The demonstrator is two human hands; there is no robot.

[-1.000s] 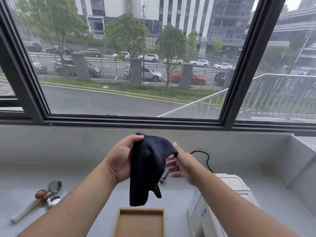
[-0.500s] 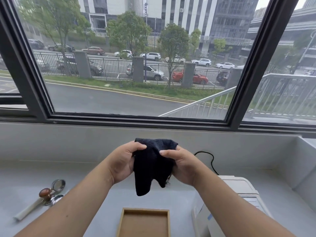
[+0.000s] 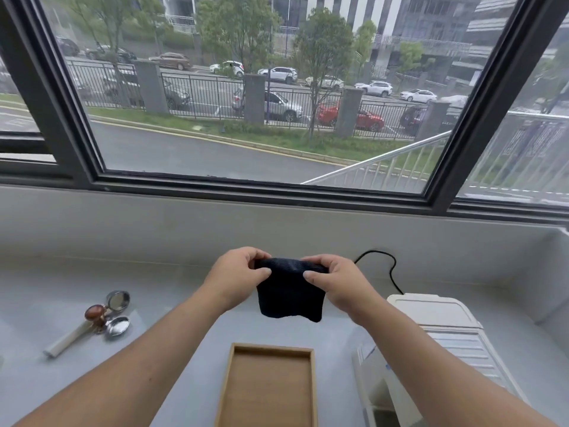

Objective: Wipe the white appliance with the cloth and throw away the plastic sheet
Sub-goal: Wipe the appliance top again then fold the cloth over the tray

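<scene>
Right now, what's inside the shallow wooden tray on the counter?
Only the bare brown floor of the rectangular wooden tray shows. Its near end is cut off by the picture's edge, so that part cannot be seen.

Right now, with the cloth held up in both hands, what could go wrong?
The left hand and right hand pinch the dark cloth only at its top edge; a slack grip could drop it onto the counter by the wooden tray. The black cord trails behind the white appliance, so wiping might snag it.

No text can be read. A small blue mark on the appliance is too blurred to make out.
</scene>
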